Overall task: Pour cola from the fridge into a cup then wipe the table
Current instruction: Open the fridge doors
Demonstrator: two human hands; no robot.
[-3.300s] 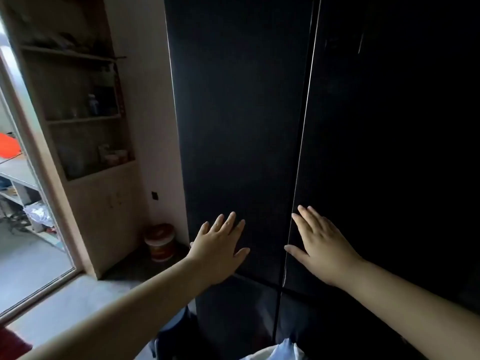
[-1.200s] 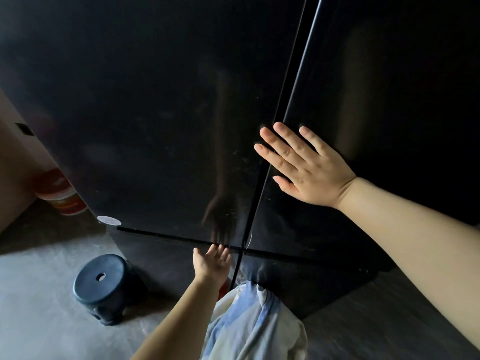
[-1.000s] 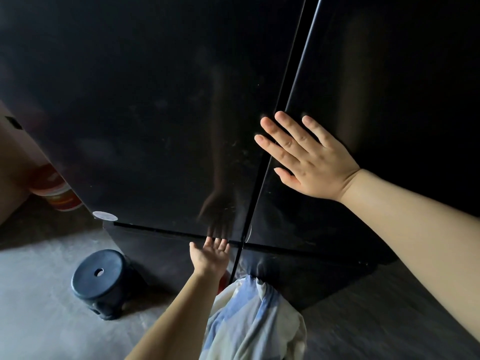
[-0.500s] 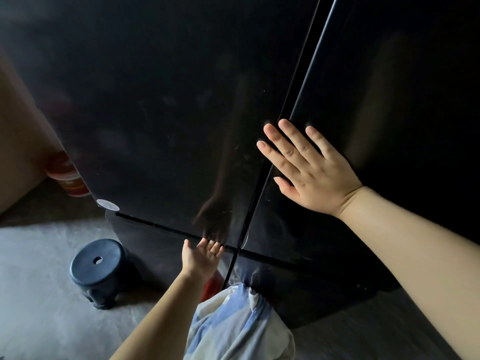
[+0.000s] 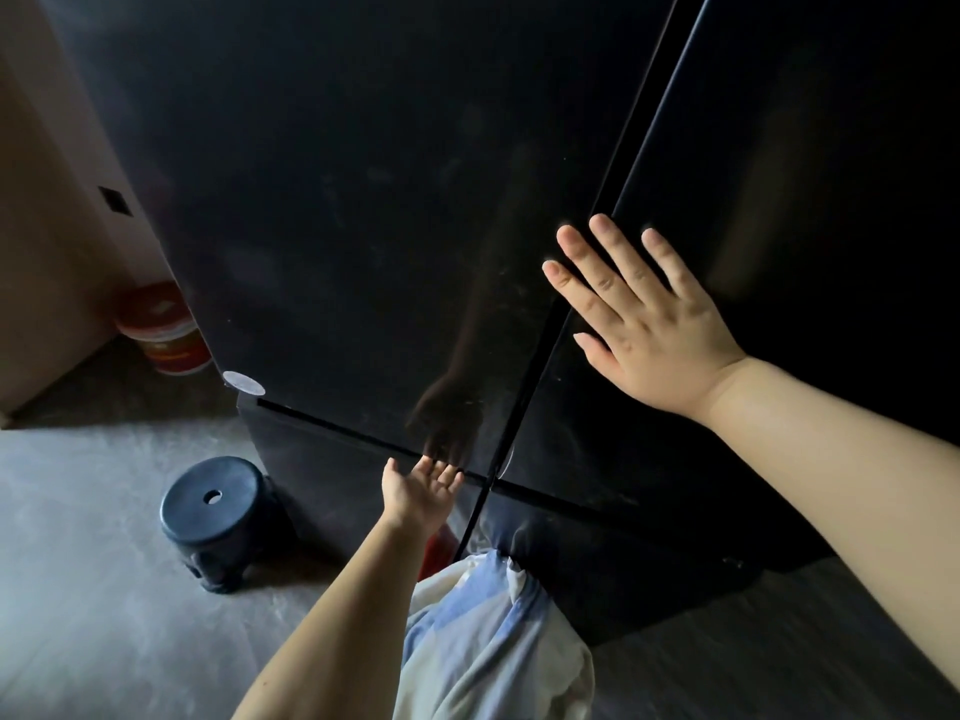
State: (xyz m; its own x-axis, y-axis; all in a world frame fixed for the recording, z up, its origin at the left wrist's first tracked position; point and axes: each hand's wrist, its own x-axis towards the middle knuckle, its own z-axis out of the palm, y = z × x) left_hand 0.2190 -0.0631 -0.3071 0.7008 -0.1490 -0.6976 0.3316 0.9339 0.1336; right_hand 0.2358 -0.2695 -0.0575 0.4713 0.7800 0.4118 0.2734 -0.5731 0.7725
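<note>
Black fridge [image 5: 363,200], both hands [image 5: 649,324] flat, empty

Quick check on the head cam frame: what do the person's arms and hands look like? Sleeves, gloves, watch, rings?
Both forearms are bare as far as the frame shows: no sleeves in view. The left hand and right hand have no gloves, and no rings, watch or bands show on the fingers or wrists. Nails look short and unpainted. Below the arms hangs a loose white and light-blue garment.

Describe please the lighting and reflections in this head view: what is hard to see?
Head view: dim; the black fridge door is glossy, mirroring the left hand faintly just above it; right hand is well lit; wide-angle lens bends the door seams; the floor stool is sharp.
</note>
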